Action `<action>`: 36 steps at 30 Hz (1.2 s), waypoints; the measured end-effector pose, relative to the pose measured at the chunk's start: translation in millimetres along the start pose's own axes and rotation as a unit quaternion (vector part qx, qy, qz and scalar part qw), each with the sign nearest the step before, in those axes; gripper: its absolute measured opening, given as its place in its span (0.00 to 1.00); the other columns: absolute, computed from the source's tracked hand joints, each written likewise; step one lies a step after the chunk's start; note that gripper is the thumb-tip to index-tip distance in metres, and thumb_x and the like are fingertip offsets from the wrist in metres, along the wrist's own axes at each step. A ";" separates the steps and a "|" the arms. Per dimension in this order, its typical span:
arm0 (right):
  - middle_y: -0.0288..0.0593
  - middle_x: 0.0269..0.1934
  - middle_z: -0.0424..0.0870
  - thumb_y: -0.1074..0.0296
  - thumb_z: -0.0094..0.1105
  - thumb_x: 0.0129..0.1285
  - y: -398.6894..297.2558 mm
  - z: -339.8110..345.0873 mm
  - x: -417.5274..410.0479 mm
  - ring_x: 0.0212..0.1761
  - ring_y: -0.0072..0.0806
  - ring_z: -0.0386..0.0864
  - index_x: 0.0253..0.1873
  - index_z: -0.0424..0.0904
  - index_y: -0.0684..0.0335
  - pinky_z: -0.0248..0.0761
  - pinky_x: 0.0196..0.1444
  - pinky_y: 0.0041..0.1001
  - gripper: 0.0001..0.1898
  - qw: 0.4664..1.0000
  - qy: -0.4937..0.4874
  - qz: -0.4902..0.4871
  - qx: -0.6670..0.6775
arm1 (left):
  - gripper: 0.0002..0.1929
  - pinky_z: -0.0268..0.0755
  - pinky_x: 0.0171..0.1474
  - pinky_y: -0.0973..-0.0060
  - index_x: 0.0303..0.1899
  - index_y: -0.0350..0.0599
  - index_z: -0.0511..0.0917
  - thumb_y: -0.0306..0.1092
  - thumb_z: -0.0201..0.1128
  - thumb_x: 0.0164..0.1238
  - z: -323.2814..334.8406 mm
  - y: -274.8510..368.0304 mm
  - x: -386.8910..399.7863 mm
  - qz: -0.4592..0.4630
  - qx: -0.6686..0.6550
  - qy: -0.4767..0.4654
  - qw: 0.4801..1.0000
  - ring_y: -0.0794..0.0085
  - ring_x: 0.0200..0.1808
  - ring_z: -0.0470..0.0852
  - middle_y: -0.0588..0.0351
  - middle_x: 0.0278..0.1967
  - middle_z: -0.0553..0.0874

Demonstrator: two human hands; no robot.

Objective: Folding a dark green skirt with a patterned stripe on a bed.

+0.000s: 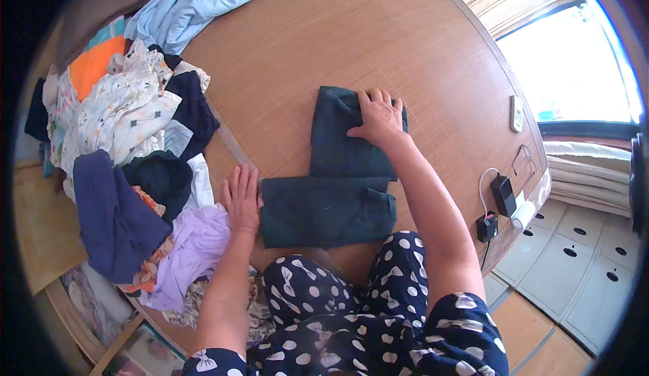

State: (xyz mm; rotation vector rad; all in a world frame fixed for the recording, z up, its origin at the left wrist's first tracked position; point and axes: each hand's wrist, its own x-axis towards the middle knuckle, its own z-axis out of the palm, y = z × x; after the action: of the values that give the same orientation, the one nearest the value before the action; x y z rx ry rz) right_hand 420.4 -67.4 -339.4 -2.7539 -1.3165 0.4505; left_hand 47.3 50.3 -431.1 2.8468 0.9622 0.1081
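Dark green folded cloth lies before my knees in two sections, a far section (334,137) and a near section (324,219) set crosswise along its lower edge. Whether they are one garment or two I cannot tell. My right hand (380,117) rests on the far section's upper right part, fingers apart, fingertips near its far edge. My left hand (242,201) lies flat at the left end of the near section, its thumb side touching or almost touching the cloth. Nothing is held in it.
To the left is a heap of clothes with a white printed garment (127,102), navy trousers (114,219) and a lilac garment (195,249). Light blue fabric (203,6) lies beyond. Along the right edge are a remote control (516,114), eyeglasses (525,160) and a black adapter (503,195).
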 end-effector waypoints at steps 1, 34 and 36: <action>0.46 0.69 0.75 0.49 0.86 0.44 0.4 2.7 2.4 0.76 0.49 0.67 0.70 0.74 0.55 0.57 0.75 0.60 0.46 0.999 -0.039 0.010 0.007 | 0.40 0.41 0.84 0.49 0.79 0.58 0.64 0.32 0.67 0.65 -0.2 -1.6 0.0 0.003 -0.003 0.004 1.000 0.63 0.84 0.55 0.57 0.82 0.62; 0.49 0.63 0.82 0.74 0.58 0.62 56.1 -33.7 93.3 0.67 0.47 0.78 0.52 0.82 0.59 0.74 0.64 0.47 0.13 0.985 0.047 -0.164 -0.018 | 0.44 0.44 0.83 0.47 0.78 0.57 0.65 0.23 0.71 0.57 0.3 1.5 1.6 -0.001 -0.021 0.002 1.000 0.60 0.84 0.58 0.57 0.81 0.64; 0.52 0.57 0.85 0.73 0.58 0.62 44.8 -46.8 78.5 0.60 0.50 0.83 0.48 0.82 0.62 0.77 0.60 0.46 0.10 0.971 0.122 -0.204 -0.026 | 0.44 0.44 0.83 0.47 0.78 0.57 0.65 0.24 0.71 0.58 -0.8 1.2 1.6 0.000 -0.029 0.005 1.000 0.60 0.84 0.58 0.57 0.81 0.64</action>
State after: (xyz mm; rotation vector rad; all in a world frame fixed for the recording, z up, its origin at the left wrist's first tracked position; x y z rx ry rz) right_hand 514.0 -32.0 -321.1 -2.3777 -1.7771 0.0478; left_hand 49.1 50.4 -430.1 2.7963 0.9451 0.1473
